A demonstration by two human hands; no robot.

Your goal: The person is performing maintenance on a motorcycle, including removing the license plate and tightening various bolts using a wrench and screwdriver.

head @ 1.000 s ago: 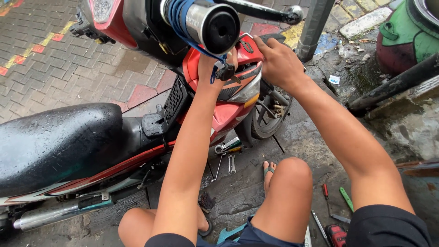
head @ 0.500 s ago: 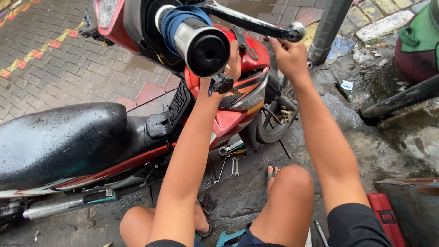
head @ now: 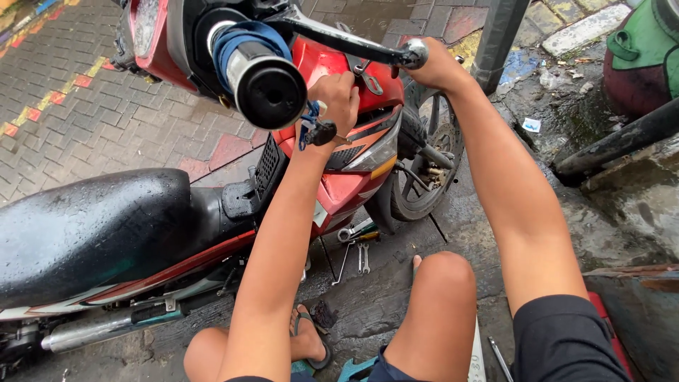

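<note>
left hand (head: 338, 95): clenched on a small black tool with blue cord (head: 316, 131), against the motorcycle's red front cover (head: 332, 67)
right hand (head: 438, 67): grasping the cover's far edge, behind the brake lever (head: 353, 42)
advice: brace the cover steady; keep the tool square; wet surfaces look slippery
spares: wrenches (head: 357, 251) on ground below

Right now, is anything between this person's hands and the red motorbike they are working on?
Nothing visible. The left hand already rests on the red front cover, a small dark part at its wrist. The right hand lies beside the brake lever's tip, above the front wheel.
</note>
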